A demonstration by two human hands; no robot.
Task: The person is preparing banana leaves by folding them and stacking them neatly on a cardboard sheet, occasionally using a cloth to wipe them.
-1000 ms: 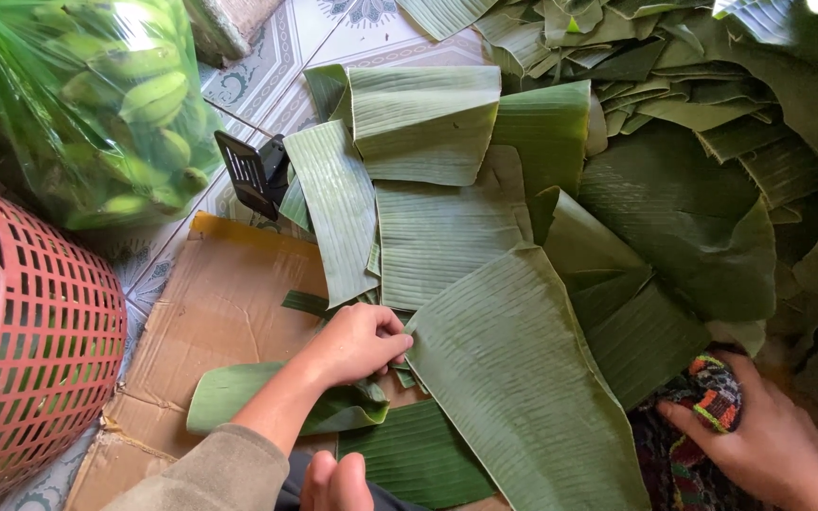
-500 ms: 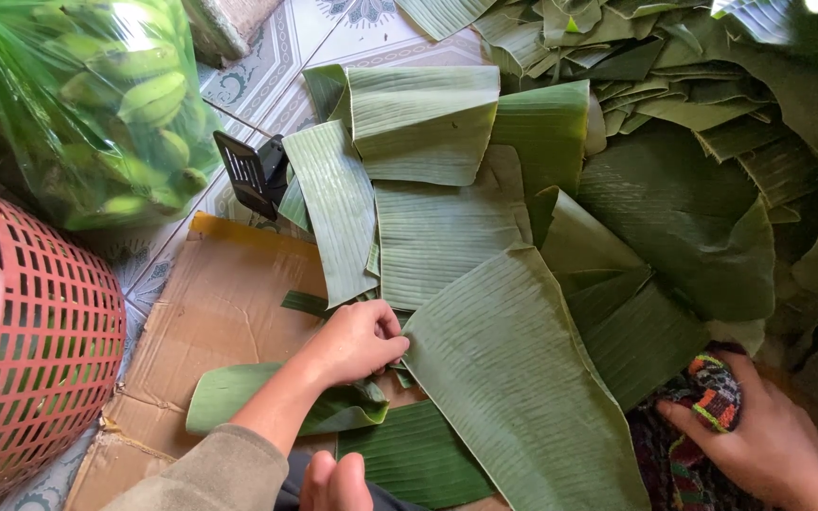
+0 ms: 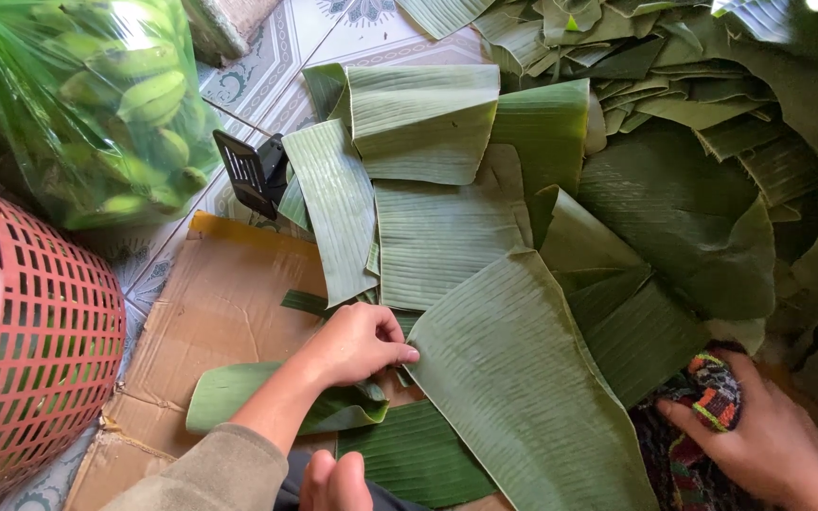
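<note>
The left hand (image 3: 357, 343) sits in the lower middle of the frame, fingers curled, with the fingertips (image 3: 407, 355) pressed onto the near edge of a large banana leaf piece (image 3: 523, 388) that runs from the centre down to the lower right. Its grip is half closed and pinning the leaf rather than wrapped around it. The right hand (image 3: 773, 445), in the lower right corner, is clenched around a multicoloured woven cloth (image 3: 712, 388), which bunches between the thumb and fingers.

Under the left wrist lies a folded leaf strip (image 3: 239, 397), resting on a flattened sheet of brown cardboard (image 3: 220, 303) spread over the patterned tile floor (image 3: 276, 47). Another dark leaf piece (image 3: 409, 454) lies at the bottom edge, beside what looks like bare toes (image 3: 333, 478).

As for containers, there are 2. A clear plastic bag (image 3: 97, 104) fills the upper left of the frame and holds green bananas, packed close with some leaf or stalk among them. A red plastic lattice basket (image 3: 40, 341) stands at the left edge; what it holds cannot be made out through the holes.

A small black clip-like object (image 3: 248, 170) lies between the bag and the leaves. The upper right of the frame is covered by a deep heap of cut leaves (image 3: 693, 123), overlapping each other, lighter undersides in the middle and darker faces to the right.
</note>
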